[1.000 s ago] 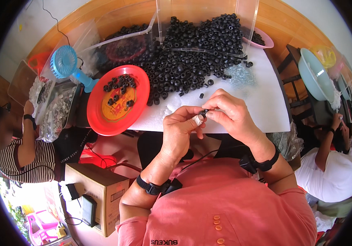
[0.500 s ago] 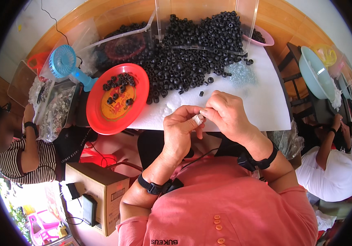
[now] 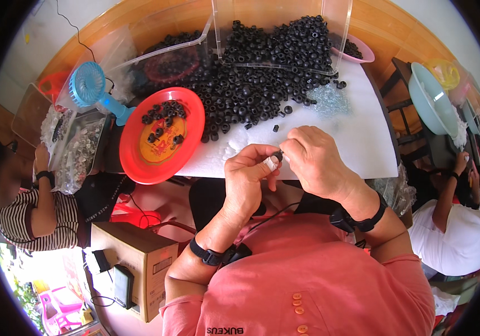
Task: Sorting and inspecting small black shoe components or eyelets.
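Over the table's near edge, my left hand (image 3: 246, 178) pinches a small black plastic part (image 3: 277, 155) between thumb and index finger. White tape (image 3: 272, 163) is wrapped round the left thumb. My right hand (image 3: 317, 163) is closed close beside it, its fingertips pinched at the right side of the part; what they hold is too small to make out. Beyond my hands, a large heap of similar black round parts (image 3: 245, 98) covers the back of the white tabletop (image 3: 363, 129). A few loose pieces lie nearer, including one small black piece (image 3: 275, 128).
A red plate (image 3: 129, 140) with several black parts stands left, beside a blue fan (image 3: 87, 84). Clear tiny beads (image 3: 330, 99) lie right of the heap. A clear bin (image 3: 345, 33) lies at the back. A cardboard box (image 3: 116, 246) stands lower left. People sit on both sides.
My right hand has shifted slightly right, its fingertips drawing back from the left ones. The black part now shows between my left fingertips.
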`<state>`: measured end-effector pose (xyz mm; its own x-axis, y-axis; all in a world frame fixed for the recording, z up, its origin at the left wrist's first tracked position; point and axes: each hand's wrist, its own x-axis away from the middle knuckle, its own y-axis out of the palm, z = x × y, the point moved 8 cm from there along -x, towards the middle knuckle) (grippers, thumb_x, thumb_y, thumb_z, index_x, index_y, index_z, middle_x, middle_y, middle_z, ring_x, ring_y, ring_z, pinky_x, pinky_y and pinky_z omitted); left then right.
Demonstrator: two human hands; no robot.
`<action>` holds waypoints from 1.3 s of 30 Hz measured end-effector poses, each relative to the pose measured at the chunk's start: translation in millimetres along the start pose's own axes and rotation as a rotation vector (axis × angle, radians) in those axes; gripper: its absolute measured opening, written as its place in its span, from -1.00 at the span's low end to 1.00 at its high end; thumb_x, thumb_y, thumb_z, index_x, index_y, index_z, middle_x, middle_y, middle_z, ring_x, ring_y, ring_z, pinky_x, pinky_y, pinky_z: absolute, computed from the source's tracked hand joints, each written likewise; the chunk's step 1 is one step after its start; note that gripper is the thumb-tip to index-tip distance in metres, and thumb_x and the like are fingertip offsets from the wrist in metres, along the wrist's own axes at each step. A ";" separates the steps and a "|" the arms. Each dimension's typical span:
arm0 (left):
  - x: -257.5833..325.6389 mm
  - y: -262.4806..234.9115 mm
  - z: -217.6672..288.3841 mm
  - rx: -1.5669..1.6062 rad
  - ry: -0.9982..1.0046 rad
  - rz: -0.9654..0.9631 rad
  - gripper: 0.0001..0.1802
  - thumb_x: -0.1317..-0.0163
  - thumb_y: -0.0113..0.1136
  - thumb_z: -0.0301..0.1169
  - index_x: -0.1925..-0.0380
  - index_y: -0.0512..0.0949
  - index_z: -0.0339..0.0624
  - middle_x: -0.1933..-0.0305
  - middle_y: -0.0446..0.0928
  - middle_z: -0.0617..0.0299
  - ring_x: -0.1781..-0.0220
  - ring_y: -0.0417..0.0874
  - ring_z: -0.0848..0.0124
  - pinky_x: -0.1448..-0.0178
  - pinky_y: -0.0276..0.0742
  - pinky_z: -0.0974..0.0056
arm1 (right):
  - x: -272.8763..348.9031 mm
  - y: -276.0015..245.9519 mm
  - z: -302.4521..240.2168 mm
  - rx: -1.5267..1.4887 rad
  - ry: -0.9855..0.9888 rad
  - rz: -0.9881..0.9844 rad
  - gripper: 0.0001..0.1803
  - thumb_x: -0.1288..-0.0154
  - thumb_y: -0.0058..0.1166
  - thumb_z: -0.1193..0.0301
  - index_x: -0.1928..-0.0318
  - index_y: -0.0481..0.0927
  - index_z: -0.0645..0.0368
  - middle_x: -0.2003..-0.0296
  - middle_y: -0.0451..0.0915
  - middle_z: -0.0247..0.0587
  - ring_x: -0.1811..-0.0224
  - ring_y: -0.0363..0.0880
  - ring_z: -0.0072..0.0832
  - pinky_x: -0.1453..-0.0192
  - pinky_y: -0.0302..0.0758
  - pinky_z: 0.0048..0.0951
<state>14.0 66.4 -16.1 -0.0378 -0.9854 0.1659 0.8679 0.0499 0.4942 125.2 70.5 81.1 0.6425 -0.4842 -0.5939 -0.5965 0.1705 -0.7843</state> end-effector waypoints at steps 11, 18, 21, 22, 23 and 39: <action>0.3 -0.7 -1.5 -0.056 -0.009 0.023 -0.87 -0.26 0.20 -0.63 0.20 0.56 -0.43 0.36 0.61 0.09 0.47 0.61 0.45 0.57 0.46 0.43 | 10.8 6.3 12.2 -0.179 0.139 0.101 -0.85 0.03 0.12 0.57 0.46 0.40 0.18 0.48 0.42 -0.17 0.41 0.46 -0.14 0.34 0.39 -0.16; -0.7 -0.3 0.1 -0.066 0.020 0.034 -0.88 -0.26 0.21 -0.61 0.22 0.56 -0.44 0.38 0.61 0.10 0.50 0.59 0.45 0.58 0.45 0.41 | 11.8 5.1 9.1 -0.126 0.058 0.159 -0.85 0.04 0.11 0.57 0.48 0.39 0.16 0.49 0.41 -0.17 0.43 0.45 -0.15 0.36 0.37 -0.16; -1.4 1.3 2.9 -0.081 0.016 0.044 -0.88 -0.27 0.19 -0.60 0.22 0.56 -0.45 0.38 0.61 0.09 0.48 0.60 0.44 0.58 0.45 0.40 | 14.6 3.8 13.4 -0.193 0.065 0.217 -0.85 0.04 0.12 0.57 0.48 0.39 0.16 0.49 0.41 -0.18 0.42 0.45 -0.15 0.35 0.37 -0.16; -0.9 1.3 3.2 -0.083 0.005 0.050 -0.87 -0.28 0.18 -0.59 0.21 0.56 -0.46 0.37 0.62 0.08 0.47 0.61 0.43 0.57 0.46 0.39 | 15.4 3.4 12.2 -0.171 0.049 0.212 -0.84 0.04 0.13 0.56 0.46 0.39 0.16 0.48 0.41 -0.18 0.42 0.45 -0.15 0.34 0.37 -0.16; -0.6 2.4 3.8 -0.092 0.007 0.048 -0.87 -0.28 0.18 -0.59 0.21 0.56 -0.46 0.37 0.62 0.08 0.47 0.61 0.43 0.57 0.46 0.39 | 16.0 3.2 10.5 -0.148 0.034 0.207 -0.83 0.04 0.14 0.55 0.45 0.39 0.16 0.48 0.41 -0.18 0.41 0.45 -0.15 0.34 0.38 -0.16; 8.4 15.4 13.0 -0.207 -0.032 0.023 -0.76 -0.32 0.11 -0.53 0.11 0.56 -0.53 0.28 0.64 0.02 0.47 0.63 0.38 0.42 0.59 0.34 | 23.9 2.8 6.5 0.030 0.107 0.349 -0.70 0.15 0.25 0.46 0.45 0.34 0.12 0.52 0.37 -0.25 0.51 0.41 -0.27 0.44 0.34 -0.24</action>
<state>20.6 60.9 4.0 -0.0295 -0.9785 0.2039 0.9520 0.0347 0.3041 142.0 65.1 63.5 0.3477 -0.4795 -0.8058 -0.7557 0.3654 -0.5435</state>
